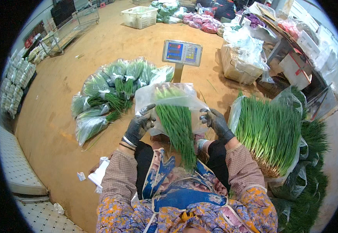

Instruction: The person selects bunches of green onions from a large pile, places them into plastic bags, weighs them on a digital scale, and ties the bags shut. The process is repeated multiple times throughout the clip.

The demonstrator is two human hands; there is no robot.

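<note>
A bunch of thin scallions (176, 128) lies partly inside a translucent plastic bag (145, 96), its green tops hanging out toward my lap. My left hand (139, 125), in a dark glove, pinches the bag's mouth on the left. On the other side, my gloved right hand (218, 123) grips the opposite corner, so the opening is stretched between both hands. Just beyond stands a digital scale display (182, 53) on a post. The scale's platform is mostly hidden under the bag.
Several bagged scallion bunches (107, 93) are heaped on the floor at left. A large stack of loose scallions (269, 134) stands close at my right. Beyond it is a box topped with plastic bags (241, 62). A white crate (139, 17) and bagged produce (201, 22) lie far ahead.
</note>
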